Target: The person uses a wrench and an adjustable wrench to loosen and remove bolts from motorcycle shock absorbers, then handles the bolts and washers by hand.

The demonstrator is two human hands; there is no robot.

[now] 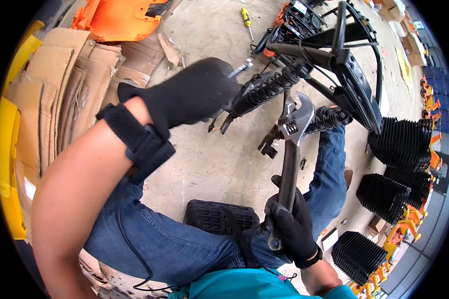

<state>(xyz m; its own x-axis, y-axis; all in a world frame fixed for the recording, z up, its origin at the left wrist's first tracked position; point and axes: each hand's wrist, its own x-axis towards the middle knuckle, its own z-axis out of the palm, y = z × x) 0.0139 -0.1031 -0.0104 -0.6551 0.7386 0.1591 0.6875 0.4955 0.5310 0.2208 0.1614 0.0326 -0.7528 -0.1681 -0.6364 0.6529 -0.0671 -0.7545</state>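
Note:
My right hand (294, 219), in a black glove, is closed round the handle of a large adjustable wrench (291, 154). The wrench stands upright in view, its jaws up beside the black coil-spring shock absorbers. My left hand (197, 92), also gloved in black, is closed at the near shock absorber (267, 89). From its fingers a silver metal rod (240, 69) with a thicker end sticks out; the rest of it is hidden. Both shock absorbers join a black metal vehicle frame (341, 60), and the second one (329, 121) lies by my right knee.
A yellow-handled screwdriver (246, 20) lies on the concrete floor. Flattened cardboard (60, 84) and an orange plastic panel (117, 22) are at the left. Stacks of black ribbed parts (399, 142) stand at the right. Between my legs is a black ribbed pad (219, 217).

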